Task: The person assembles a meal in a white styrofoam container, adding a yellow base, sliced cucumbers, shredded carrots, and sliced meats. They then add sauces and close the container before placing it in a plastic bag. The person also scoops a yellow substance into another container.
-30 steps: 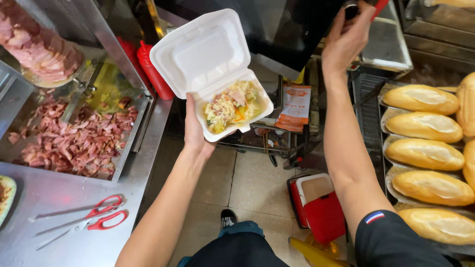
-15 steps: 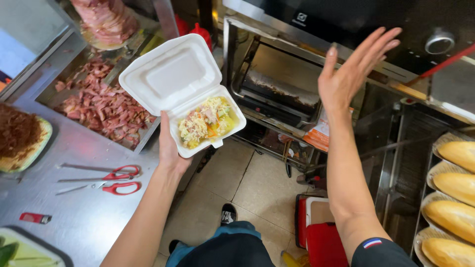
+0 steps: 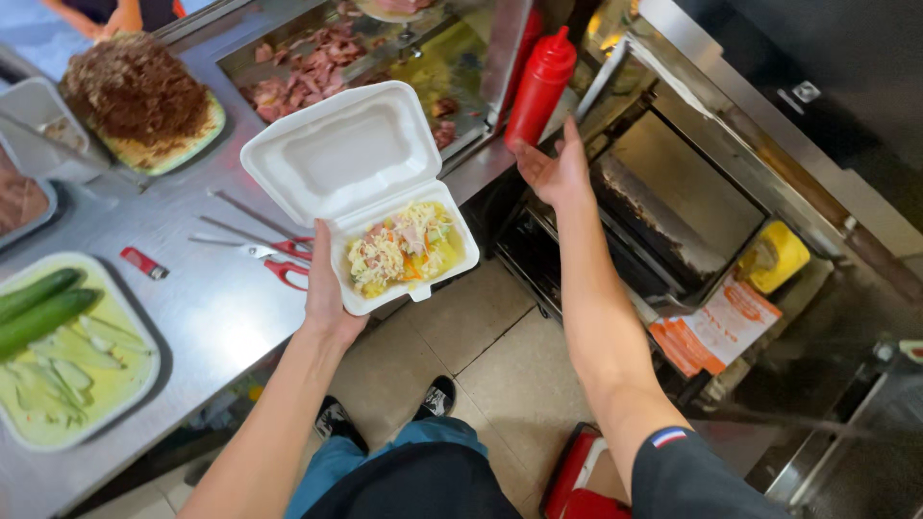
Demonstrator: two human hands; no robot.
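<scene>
The steel counter (image 3: 207,317) runs along the left. Over its edge hangs a white foam box (image 3: 361,187) (lid open, filled with shredded salad and meat), gripped from beneath by the left hand (image 3: 325,288). The right hand (image 3: 553,171) is spread empty beside a red sauce bottle (image 3: 540,86).

Steel counter (image 3: 207,317) left; beige tile floor (image 3: 481,356) w/ dark grout; black oven unit (image 3: 692,192) right; bright overhead light.

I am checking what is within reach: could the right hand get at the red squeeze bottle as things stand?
Probably yes. The right hand is open and empty just below the red squeeze bottle, with nothing between them; the left hand holds the foam box.
</scene>
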